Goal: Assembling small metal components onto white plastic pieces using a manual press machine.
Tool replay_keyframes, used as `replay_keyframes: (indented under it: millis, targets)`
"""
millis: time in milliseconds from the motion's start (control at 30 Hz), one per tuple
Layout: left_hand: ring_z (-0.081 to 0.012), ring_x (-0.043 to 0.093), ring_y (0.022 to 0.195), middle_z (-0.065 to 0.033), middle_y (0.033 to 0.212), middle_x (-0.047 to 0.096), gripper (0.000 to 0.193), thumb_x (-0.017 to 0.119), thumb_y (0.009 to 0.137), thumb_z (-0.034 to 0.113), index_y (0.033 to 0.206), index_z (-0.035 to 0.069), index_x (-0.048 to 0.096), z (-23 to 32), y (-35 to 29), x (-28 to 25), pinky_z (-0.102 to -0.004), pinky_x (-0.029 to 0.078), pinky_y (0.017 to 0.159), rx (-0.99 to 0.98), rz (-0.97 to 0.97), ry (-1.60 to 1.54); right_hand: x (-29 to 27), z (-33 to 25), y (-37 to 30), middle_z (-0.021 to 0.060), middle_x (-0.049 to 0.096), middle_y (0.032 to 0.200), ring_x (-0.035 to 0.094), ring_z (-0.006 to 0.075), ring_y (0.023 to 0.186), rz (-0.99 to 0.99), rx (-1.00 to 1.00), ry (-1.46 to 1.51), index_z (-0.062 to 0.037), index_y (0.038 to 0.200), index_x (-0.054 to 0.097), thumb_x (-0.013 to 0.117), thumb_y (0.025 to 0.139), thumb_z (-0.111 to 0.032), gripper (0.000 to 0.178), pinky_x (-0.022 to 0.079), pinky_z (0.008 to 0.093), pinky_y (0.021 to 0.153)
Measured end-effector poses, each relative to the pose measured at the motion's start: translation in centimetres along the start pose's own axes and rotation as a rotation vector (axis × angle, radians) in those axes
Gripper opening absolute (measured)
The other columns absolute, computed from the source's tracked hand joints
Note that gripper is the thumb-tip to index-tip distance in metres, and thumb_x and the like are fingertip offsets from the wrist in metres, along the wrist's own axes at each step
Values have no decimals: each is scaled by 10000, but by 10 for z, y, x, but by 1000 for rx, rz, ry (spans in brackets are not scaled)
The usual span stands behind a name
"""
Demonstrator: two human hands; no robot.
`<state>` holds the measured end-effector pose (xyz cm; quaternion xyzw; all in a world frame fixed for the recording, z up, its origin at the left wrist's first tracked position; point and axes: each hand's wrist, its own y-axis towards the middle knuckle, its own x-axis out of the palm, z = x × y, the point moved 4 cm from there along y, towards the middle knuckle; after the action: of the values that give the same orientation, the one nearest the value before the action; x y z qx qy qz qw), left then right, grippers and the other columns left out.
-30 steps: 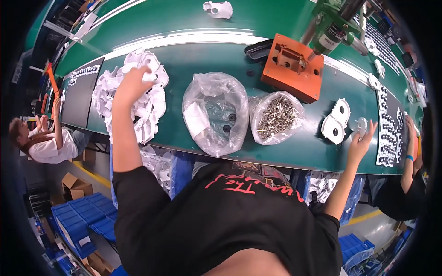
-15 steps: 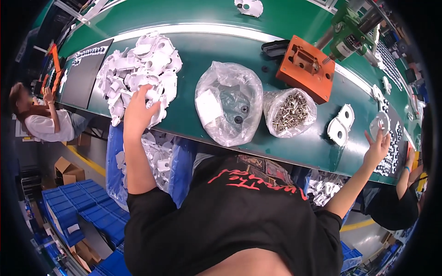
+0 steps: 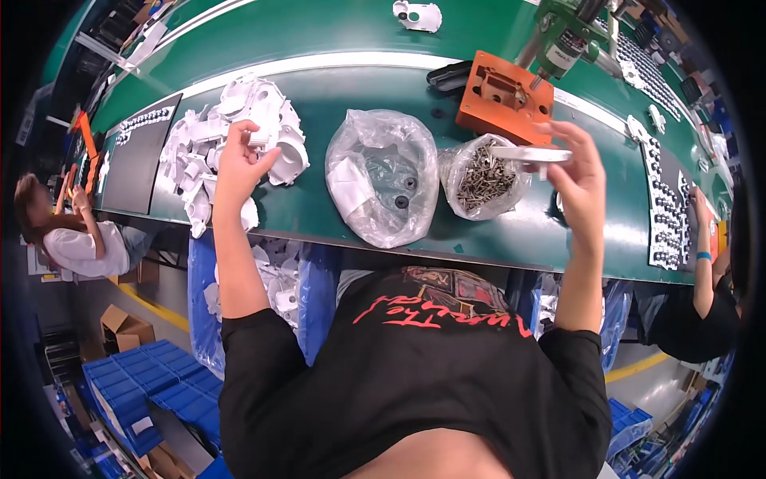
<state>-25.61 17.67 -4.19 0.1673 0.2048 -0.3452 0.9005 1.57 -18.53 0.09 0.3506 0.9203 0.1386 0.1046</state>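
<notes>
The right hand (image 3: 581,177) pinches a flat white plate (image 3: 531,154), long axis running 9 to 3 o'clock. At 12 o'clock, close by, sits the orange fixture (image 3: 504,97). The left hand (image 3: 236,164) is closed on a small white part (image 3: 260,140).

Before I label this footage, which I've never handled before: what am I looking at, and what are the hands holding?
This is a fisheye camera worn on a person's head, looking down, so straight edges bend. The black shirt at the bottom is the wearer's own. In front runs a green workbench. The left hand holds a small white plastic part above a pile of white parts. The right hand holds a flat white plate above an open bag of screws. Between them lies a clear bag, and behind stands an orange block. Other people work at both sides.
</notes>
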Motion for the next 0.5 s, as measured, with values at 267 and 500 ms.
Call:
replay_keyframes:
  millis: [267, 500]
  targets:
    - [-138, 476, 639, -51, 807, 525, 393, 741, 752, 237, 1001, 73, 484, 16, 12, 10, -280, 427, 603, 11, 252, 396, 52, -6, 4, 148, 526, 1225, 614, 229, 1029, -175, 57, 91, -7, 1249, 430, 626, 800, 40, 492, 511, 304, 822]
    - [-105, 507, 570, -52, 788, 591, 357, 744, 774, 212, 989, 68, 497, 48, 19, 21, -248, 421, 524, 411, 426, 301, 71, -11, 6, 126, 534, 1225, 615, 202, 1021, -250, 70, 111, -10, 1236, 453, 629, 805, 38, 468, 501, 269, 777]
